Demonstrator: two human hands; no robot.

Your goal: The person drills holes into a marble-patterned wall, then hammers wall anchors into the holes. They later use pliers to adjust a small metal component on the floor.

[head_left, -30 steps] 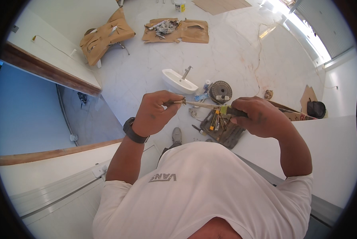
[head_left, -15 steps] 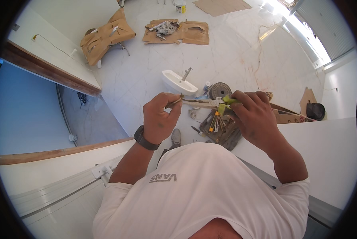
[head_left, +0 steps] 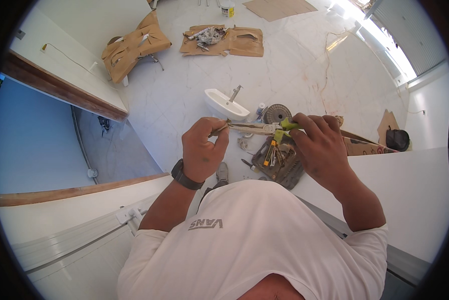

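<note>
My right hand (head_left: 318, 142) is closed on the green handles of long-nose pliers (head_left: 254, 128), whose jaws reach left toward my other hand. My left hand (head_left: 203, 145), with a dark watch (head_left: 185, 175) at the wrist, pinches a small brownish piece (head_left: 226, 123) between thumb and fingers. The plier tips meet or nearly meet this piece; its kind is too small to tell. Beneath the pliers, on the floor, lies an open dark tool case (head_left: 285, 172) holding several tools. A white washbasin (head_left: 215, 101) with a metal tap (head_left: 235, 93) stands beyond my hands.
A grey round disc (head_left: 277, 114) lies beside the washbasin. Brown cardboard (head_left: 248, 46) with crumpled material is farther off, near a bucket (head_left: 227, 9). At right are a long cardboard box (head_left: 362, 146), a black object (head_left: 397, 140) and a white surface (head_left: 399, 185).
The plier jaws look closer together than before. My left hand has shifted very slightly right. Both hands keep their holds.
</note>
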